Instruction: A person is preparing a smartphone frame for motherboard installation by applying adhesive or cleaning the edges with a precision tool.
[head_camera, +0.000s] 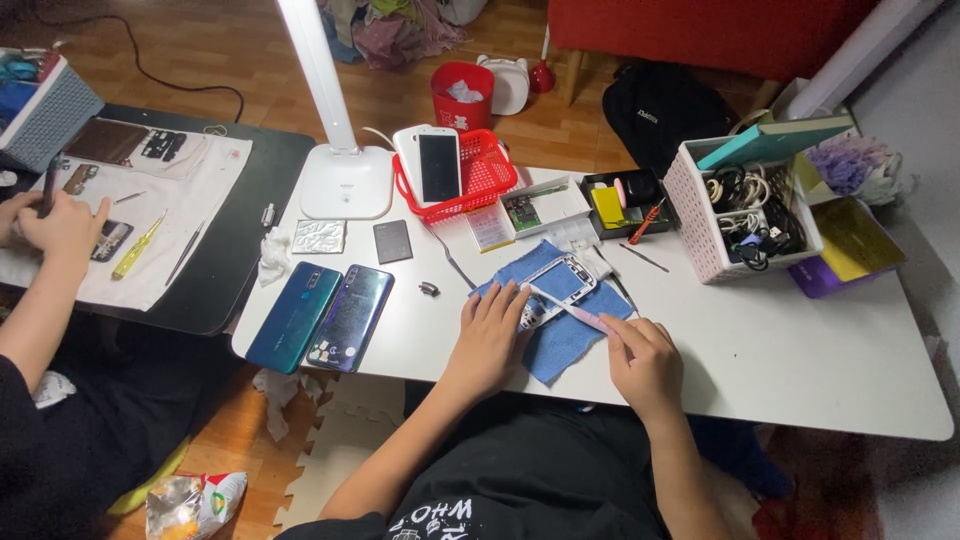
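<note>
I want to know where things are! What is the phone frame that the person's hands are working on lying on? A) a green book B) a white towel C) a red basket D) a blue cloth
D: the phone frame lies on a blue cloth on the white table, with the left hand pressing beside it.

Hands (560, 345) on phone frame (556, 285); blue cloth (560, 345) beneath
</note>
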